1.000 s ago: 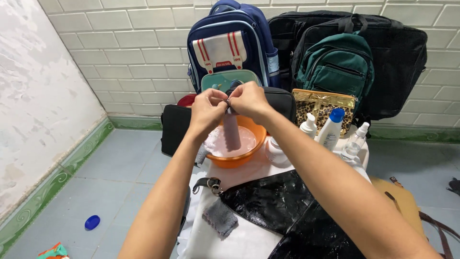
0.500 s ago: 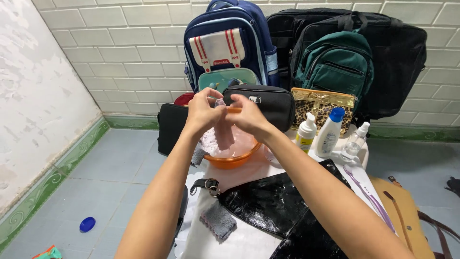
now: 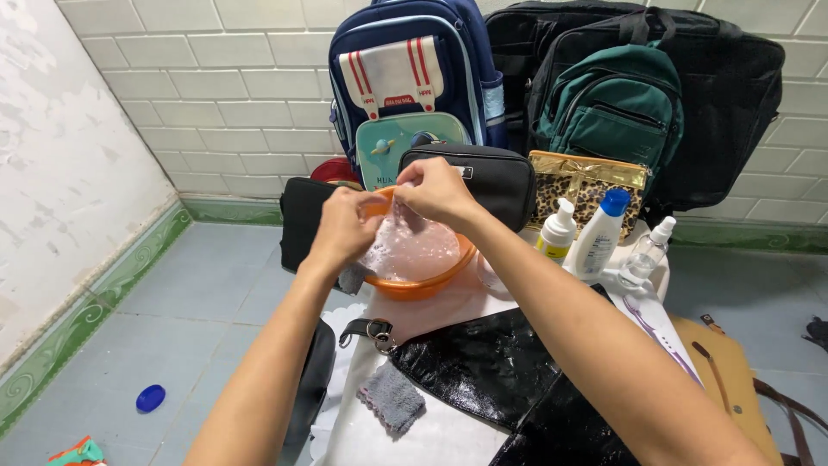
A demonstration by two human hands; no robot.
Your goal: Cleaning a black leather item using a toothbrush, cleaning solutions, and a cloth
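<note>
both hands, left hand (image 3: 343,226) and right hand (image 3: 435,188), pinch a wet pinkish cloth (image 3: 398,231) over the sudsy orange basin (image 3: 431,280) near the table's far edge; hard wringing could splash suds onto the black glossy bag (image 3: 483,367).

Orange basin (image 3: 431,283): smooth glossy plastic, foamy water inside. Black handbag (image 3: 492,367): shiny, wet-looking patent finish, metal ring. Grey cloth (image 3: 392,399): matt, nubbly knit. Pouch (image 3: 586,185): leopard-print fabric, gold foil trim. Floor (image 3: 198,293): smooth tiles.

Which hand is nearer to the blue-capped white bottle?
Right. The right hand is above the orange bowl, closer to the blue-capped white bottle; the left hand is farther left.
</note>
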